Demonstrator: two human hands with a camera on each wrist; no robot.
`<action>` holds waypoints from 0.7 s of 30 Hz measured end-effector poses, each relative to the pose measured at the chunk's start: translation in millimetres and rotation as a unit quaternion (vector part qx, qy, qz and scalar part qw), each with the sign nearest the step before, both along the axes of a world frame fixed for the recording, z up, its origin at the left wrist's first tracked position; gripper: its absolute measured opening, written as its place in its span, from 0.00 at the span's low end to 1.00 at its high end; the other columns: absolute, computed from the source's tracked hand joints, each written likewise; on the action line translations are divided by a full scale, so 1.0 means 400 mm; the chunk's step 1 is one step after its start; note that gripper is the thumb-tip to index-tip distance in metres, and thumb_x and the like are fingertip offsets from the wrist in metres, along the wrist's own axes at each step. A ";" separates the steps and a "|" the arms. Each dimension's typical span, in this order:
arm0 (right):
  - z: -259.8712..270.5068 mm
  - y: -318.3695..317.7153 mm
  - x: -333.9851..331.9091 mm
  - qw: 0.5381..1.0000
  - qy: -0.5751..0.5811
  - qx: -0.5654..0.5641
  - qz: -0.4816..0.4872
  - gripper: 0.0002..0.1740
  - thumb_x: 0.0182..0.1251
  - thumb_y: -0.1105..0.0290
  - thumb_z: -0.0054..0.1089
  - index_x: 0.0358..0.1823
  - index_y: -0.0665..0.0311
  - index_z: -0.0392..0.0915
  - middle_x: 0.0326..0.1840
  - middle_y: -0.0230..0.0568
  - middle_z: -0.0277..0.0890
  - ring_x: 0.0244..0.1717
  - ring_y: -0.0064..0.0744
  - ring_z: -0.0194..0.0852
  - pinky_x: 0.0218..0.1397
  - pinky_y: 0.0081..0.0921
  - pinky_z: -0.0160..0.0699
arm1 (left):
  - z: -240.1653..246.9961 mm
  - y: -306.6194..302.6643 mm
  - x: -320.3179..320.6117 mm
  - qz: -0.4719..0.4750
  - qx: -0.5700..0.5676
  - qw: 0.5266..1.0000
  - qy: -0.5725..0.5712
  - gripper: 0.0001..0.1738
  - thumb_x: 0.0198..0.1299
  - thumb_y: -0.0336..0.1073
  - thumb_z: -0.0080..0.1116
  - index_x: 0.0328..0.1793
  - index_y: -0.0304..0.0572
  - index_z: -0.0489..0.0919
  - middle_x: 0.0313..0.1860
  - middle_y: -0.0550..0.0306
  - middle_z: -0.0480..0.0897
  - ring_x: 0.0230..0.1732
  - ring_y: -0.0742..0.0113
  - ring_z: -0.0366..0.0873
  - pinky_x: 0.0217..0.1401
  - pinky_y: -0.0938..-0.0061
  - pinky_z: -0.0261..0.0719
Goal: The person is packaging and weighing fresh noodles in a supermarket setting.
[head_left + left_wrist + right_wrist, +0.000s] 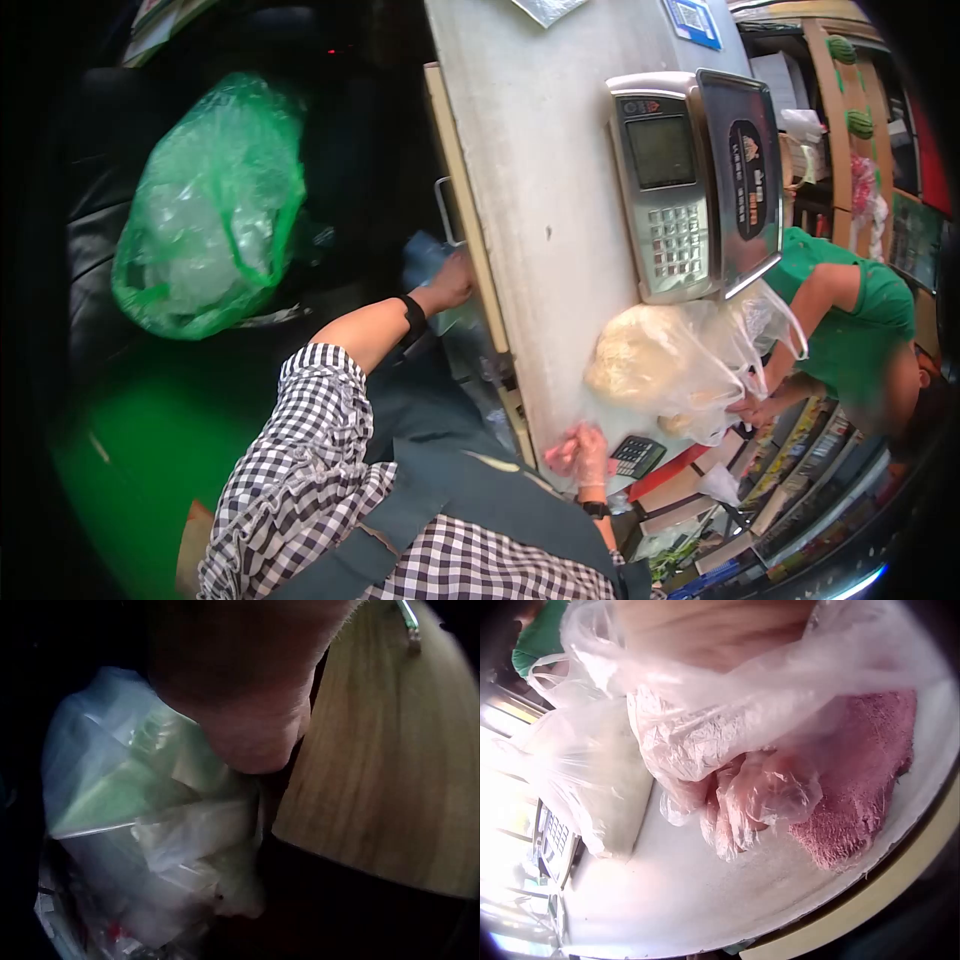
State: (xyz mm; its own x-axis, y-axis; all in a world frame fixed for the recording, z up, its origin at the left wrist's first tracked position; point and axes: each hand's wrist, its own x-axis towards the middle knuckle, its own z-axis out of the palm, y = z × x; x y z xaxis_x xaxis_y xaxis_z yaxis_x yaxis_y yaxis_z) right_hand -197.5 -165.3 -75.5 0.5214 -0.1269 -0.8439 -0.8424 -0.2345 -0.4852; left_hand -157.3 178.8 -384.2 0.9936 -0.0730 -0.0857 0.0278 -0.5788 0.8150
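Note:
In the head view my left hand point(452, 280) is at the edge of a wooden panel point(382, 750) below the counter. The left wrist view shows only the heel of this hand point(255, 735); its fingers are hidden and I cannot tell what they hold. Crumpled plastic bags point(150, 802), greenish and clear, bunch up beside it. My right hand point(742, 787) wears a thin clear plastic glove and rests at the counter's near edge, fingers loosely bent. A pink cloth point(862, 780) lies right beside and partly under it.
On the counter point(540, 200) stand a weighing scale point(660, 190), a bulging white plastic bag point(650, 360) and a calculator point(638, 456). A person in green point(850, 310) reaches to the bag from across. A green bag of clear plastic point(210, 210) sits at the left.

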 end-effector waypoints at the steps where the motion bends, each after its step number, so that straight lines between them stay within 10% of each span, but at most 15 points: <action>1: -0.009 -0.013 -0.005 1.000 0.006 -0.003 -0.007 0.17 0.73 0.61 0.56 0.33 0.70 0.75 0.14 0.40 0.74 0.11 0.29 0.70 0.15 0.28 0.74 | 0.040 -0.006 0.027 0.049 -0.058 0.997 -0.025 0.24 0.58 0.39 0.58 0.61 0.41 0.78 0.65 0.39 0.73 0.67 0.42 0.68 0.69 0.57 0.66; 3: -0.025 -0.042 -0.025 0.999 -0.005 -0.019 -0.028 0.16 0.73 0.64 0.56 0.32 0.70 0.76 0.15 0.42 0.76 0.10 0.30 0.70 0.15 0.27 0.74 | 0.061 -0.029 0.054 0.053 -0.214 0.974 0.045 0.24 0.57 0.40 0.58 0.59 0.40 0.79 0.60 0.36 0.76 0.63 0.43 0.72 0.66 0.57 0.69; 4: -0.026 -0.038 -0.029 0.999 -0.003 -0.018 -0.033 0.15 0.72 0.64 0.56 0.32 0.71 0.76 0.14 0.42 0.75 0.10 0.30 0.70 0.16 0.28 0.75 | 0.053 -0.040 0.069 0.062 -0.224 0.966 -0.113 0.22 0.55 0.44 0.60 0.54 0.41 0.82 0.45 0.38 0.82 0.48 0.43 0.80 0.52 0.56 0.78; 8: -0.002 0.010 -0.006 0.999 0.006 -0.018 -0.048 0.16 0.71 0.65 0.55 0.31 0.73 0.76 0.13 0.43 0.74 0.10 0.35 0.70 0.19 0.40 0.81 | 0.029 -0.029 0.074 0.018 -0.294 0.949 -0.110 0.21 0.55 0.44 0.60 0.52 0.41 0.82 0.44 0.39 0.82 0.46 0.44 0.81 0.49 0.55 0.78; 21: 0.002 0.013 -0.005 0.997 0.042 -0.011 -0.069 0.18 0.73 0.63 0.53 0.31 0.74 0.74 0.14 0.46 0.75 0.12 0.46 0.74 0.18 0.42 0.79 | -0.024 0.023 0.020 0.033 -0.229 0.973 -0.004 0.19 0.55 0.45 0.62 0.48 0.41 0.82 0.38 0.43 0.83 0.39 0.44 0.82 0.40 0.55 0.79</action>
State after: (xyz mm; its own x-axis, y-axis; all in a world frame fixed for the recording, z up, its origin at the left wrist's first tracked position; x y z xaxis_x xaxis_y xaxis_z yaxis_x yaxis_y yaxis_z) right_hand -199.4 -159.9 -74.7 0.4258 -0.2120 -0.8796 -0.9045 -0.1231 -0.4082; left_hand -149.1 188.0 -393.8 0.9979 -0.0377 -0.0520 0.0457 -0.1517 0.9874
